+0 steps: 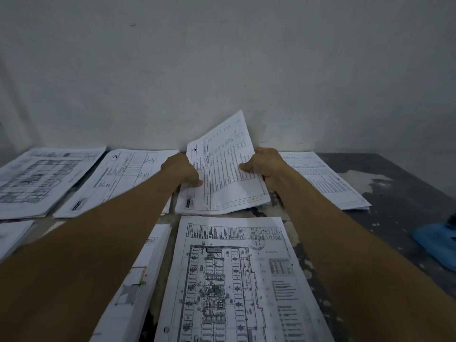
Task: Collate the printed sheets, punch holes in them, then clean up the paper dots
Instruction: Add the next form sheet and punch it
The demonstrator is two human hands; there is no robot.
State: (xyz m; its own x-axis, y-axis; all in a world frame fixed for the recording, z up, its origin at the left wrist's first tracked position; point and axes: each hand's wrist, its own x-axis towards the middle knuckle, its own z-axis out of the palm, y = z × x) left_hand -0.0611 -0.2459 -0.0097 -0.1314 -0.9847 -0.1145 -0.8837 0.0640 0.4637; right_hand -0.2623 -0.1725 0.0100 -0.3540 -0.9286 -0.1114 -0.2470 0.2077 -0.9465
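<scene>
Head view, only cam. Both arms stretched fwd over worn grey table (394,183), surface patchy w/ pale scuffs. Right hand (267,166) pinching right edge of table-form sheet (222,166), thumb on top, fingers curled behind; sheet lifted and tilted, far corner up against wall (222,58). Left hand (182,170) pressing down on stack beneath (187,203), fingertip at sheet's left margin; fingers bent, whether gripping anything cannot tell. Hands apart, sheet between them.

Other stacks: floor-plan pile (42,178) far left, form pile (118,178) beside it, another form pile (328,178) right of right hand, narrow pile (138,280) under left forearm, big floor-plan sheet (234,280) nearest, w/ punched hole at lower left margin. Blue object (439,240) at right edge, blurred, unidentified.

Handling est.: single sheet light, floppy, bows under own wt; edges crease easily. Best held at side margin w/ thumb-and-finger pinch, other hand pinning pile so next sheet doesn't drag along. Matte printed paper, rectangular, likely some cling betw. sheets.
</scene>
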